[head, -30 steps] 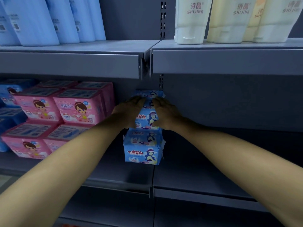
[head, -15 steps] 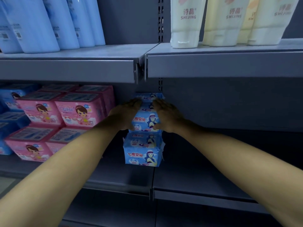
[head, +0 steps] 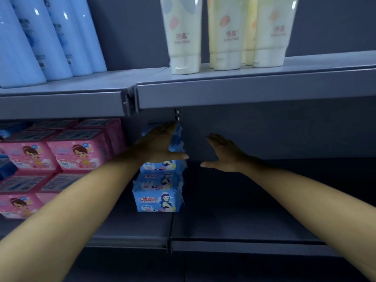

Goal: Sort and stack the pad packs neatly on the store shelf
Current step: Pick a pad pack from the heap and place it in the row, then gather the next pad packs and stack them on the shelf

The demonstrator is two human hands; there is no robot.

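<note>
Blue packs (head: 157, 192) stacked upright under the left hand (head: 157, 145).
Left hand flat on the stack top; right hand (head: 224, 154) open, empty, just beside.

A stack of blue packs (head: 157, 192) stands on the lower shelf (head: 234, 224) at the seam between two shelf boards; the left hand (head: 157, 144) lies flat over the upper packs, fingers straight and reaching toward the back panel, thumb stretched out to the right across the stack's front; the right hand (head: 223, 154) is spread with straight fingers just right of the stack, apart from it. Pink packs (head: 61, 155) are stacked in two tiers to the left of the blue ones; on the upper shelf (head: 244, 90) stand blue bottles (head: 50, 41) at left and cream tubes (head: 230, 33) at right.
</note>
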